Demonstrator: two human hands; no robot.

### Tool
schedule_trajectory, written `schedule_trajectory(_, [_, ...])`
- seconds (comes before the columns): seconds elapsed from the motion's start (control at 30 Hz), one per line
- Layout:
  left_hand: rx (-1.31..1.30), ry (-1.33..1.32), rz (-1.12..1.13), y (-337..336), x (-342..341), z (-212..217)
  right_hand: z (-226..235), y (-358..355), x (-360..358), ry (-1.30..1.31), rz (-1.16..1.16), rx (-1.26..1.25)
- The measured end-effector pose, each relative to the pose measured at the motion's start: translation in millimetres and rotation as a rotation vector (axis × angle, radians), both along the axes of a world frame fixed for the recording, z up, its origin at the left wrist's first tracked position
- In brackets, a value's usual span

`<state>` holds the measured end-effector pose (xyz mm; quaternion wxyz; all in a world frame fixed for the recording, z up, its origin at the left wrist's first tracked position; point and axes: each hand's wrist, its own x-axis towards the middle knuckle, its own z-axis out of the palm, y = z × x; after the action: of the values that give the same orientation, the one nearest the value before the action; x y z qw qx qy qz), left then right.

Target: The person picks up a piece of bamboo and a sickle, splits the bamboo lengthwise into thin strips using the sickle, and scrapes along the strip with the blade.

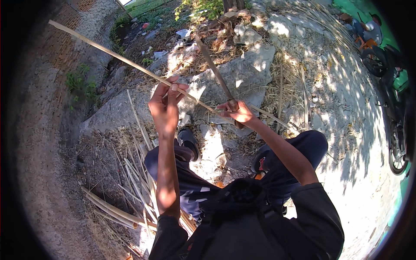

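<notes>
A long, thin bamboo strip (112, 54) slants from the upper left down to the middle. My left hand (166, 104) is closed on it, thumb and fingers pinching it from above and below. Its lower end reaches my right hand (237, 113), whose fingers touch or lie close to it; the exact contact is hard to make out. That hand is wrapped round the wooden handle of a long knife (214, 69). The dark blade points up and away to the left, clear of the strip's upper part.
Several split bamboo strips (138, 186) lie by my left leg, with thicker bamboo pieces (110, 210) beside them. A large flat rock (242, 78) lies ahead. A brick wall (47, 86) rises at left. Motorcycles (394, 86) and a seated person (372, 31) are far right.
</notes>
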<state>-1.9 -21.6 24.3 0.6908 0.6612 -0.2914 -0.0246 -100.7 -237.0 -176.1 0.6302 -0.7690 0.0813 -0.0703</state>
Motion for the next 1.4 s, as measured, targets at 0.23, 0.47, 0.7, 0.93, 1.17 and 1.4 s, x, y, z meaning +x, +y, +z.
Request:
schedule_trajectory(0.23, [-0.027,0.010,-0.056,-17.8,-13.2,16.8,3.3,-3.2,-5.4,-0.128,0.087,0.164])
schedule_trajectory(0.47, [-0.013,-0.124,-0.008,-26.6,-13.9,19.3,20.0,-3.6,-8.0,-0.192,-0.083,0.155])
schedule_trajectory(0.7, [0.451,-0.034,-0.079,-0.2,-11.1,-76.0,40.6,-29.5,-2.2,-0.349,-0.141,0.510])
schedule_trajectory(0.93, [0.798,-0.208,-0.211,16.8,-44.7,-169.4,64.4,-37.4,-8.4,-0.355,-0.249,0.891])
schedule_trajectory(1.17, [0.726,-0.306,-0.129,21.0,-53.0,-211.3,45.6,-52.1,-5.9,-0.338,-0.360,1.096])
schedule_trajectory(1.4, [0.610,-0.068,-0.172,23.0,-56.5,-198.8,44.1,-52.8,-6.6,-0.290,-0.376,1.140])
